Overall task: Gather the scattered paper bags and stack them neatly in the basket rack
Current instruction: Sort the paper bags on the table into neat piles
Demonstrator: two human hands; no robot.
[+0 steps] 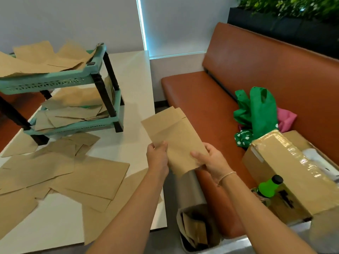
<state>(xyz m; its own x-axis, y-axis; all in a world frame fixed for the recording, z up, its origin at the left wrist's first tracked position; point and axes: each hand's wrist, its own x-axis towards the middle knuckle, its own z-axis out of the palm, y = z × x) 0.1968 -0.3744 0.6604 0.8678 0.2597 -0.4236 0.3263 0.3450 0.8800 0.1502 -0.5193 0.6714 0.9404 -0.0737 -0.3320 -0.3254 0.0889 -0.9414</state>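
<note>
Paper bags (88,173) lie scattered on the counter (132,85) at 9 o'clock, while both hands, left hand (158,155) and right hand (211,159), pinch one bag (176,132) (probably squaring it) before the basket rack (60,81) at 10 o'clock.

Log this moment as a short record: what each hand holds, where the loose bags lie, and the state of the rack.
left hand: grips held paper bag at its left edge
right hand: grips the same bag at its lower right
loose bags: scattered flat on the white table
basket rack: two teal tiers, bags lying untidily in both
bench: green cloth bag, cardboard box
</note>
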